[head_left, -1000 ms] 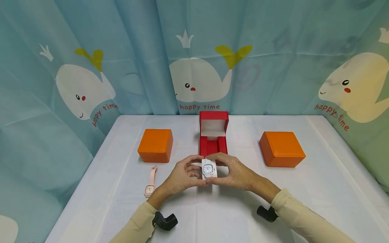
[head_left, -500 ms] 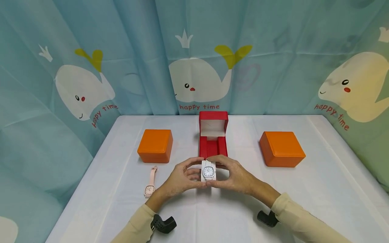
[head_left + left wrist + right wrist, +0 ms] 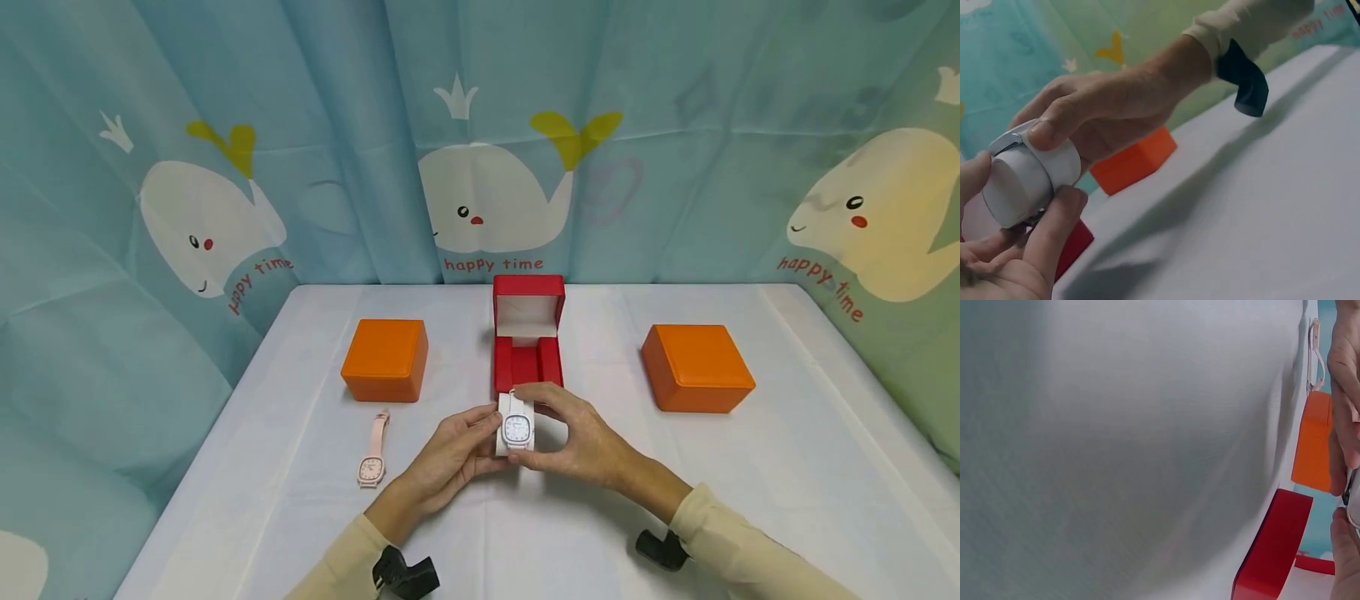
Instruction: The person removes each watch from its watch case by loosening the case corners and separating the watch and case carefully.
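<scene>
A wristwatch with a white strap and squarish dial point(image 3: 517, 429) is wrapped around a white cushion point(image 3: 1015, 184). My right hand point(image 3: 581, 437) grips it from the right, thumb at the near edge and fingers at the far edge. From the other side my left hand point(image 3: 446, 458) pinches the cushion's left end between thumb and fingers, as the left wrist view shows up close. Just beyond the hands stands an open red watch box point(image 3: 528, 286), its base partly covered by the fingers. A pink wristwatch point(image 3: 371, 471) lies on the white tabletop left of my left hand.
Two closed orange boxes stand on the table, a left orange box point(image 3: 385, 358) and a right orange box point(image 3: 697, 367). A blue curtain point(image 3: 337, 167) with whale prints hangs behind the table's far edge.
The watch on its cushion has come slightly nearer. My left hand has turned, its thumb shifting from the near edge up to the cushion's left side. The right hand keeps its grip.
</scene>
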{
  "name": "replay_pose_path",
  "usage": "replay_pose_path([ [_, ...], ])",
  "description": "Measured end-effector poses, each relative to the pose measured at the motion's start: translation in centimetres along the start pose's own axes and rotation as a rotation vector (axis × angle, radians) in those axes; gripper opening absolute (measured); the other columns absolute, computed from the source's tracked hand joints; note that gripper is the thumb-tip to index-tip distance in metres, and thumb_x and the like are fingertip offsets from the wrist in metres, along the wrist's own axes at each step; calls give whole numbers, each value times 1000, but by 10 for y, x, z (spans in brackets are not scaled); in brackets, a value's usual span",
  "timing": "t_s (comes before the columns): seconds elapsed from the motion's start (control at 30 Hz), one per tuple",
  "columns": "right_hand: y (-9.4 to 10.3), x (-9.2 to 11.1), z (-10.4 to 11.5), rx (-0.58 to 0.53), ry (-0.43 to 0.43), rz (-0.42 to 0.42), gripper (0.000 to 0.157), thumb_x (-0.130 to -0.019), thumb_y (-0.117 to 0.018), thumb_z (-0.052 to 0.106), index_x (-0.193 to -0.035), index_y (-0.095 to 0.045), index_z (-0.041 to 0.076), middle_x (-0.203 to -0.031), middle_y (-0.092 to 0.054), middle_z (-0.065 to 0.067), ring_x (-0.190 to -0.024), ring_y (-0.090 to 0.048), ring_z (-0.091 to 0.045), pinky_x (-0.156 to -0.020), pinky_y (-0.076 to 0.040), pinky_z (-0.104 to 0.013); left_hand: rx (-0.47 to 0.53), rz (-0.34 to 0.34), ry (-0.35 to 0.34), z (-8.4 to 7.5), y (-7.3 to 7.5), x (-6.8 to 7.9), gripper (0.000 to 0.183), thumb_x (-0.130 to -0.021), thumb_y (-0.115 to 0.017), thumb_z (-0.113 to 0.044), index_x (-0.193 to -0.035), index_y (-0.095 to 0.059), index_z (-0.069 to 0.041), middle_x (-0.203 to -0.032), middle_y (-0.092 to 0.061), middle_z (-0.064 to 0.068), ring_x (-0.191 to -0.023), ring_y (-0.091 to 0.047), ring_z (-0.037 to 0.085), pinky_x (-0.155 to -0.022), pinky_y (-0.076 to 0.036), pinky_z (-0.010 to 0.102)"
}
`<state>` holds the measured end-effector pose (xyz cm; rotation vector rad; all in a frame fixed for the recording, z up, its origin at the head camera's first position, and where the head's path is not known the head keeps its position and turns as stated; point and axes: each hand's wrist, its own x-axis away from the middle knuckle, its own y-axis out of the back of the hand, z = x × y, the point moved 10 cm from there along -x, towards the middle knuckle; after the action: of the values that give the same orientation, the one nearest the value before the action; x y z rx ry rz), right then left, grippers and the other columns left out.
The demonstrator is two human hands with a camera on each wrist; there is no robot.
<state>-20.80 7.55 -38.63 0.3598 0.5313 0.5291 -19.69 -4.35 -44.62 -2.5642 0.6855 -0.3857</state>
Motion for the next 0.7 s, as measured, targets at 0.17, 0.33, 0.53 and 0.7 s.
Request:
replay_pose_path([
  [0.17,-2,1,5,23,45,11,68,-78,-91,16,-137,-57,12,-138,-56,1,-125,-55,-22,-104,-47,-41,7,-6,6,1,0,2,54,-108,-51,-14,-149,-32,14,-138,-54,26,-110,-66,31,-92,-53,44],
  [0.33,-1,3,9,94,83,-12,70,-75,-94,17,-134,-57,11,-134,-58,-2,-122,-57,-23,-100,-50,-46,-10,9,10,0,-2,2,51,-107,-50,-12,-146,-36,17,-134,-57,26,-109,-67,32,-92,-53,45],
  [0.53,0,4,11,148,111,-35,70,-72,-95,19,-130,-57,12,-129,-60,-1,-118,-59,-20,-95,-53,-46,-38,11,16,0,-2,2,50,-108,-50,-12,-146,-36,17,-136,-56,27,-111,-66,32,-92,-53,45],
  [0.7,-2,5,10,146,110,-4,68,-74,-94,18,-130,-57,9,-129,-60,-2,-116,-60,-20,-94,-54,-45,-86,-8,15,2,0,2,50,-106,-53,-11,-144,-39,19,-132,-59,29,-109,-68,33,-90,-54,44],
])
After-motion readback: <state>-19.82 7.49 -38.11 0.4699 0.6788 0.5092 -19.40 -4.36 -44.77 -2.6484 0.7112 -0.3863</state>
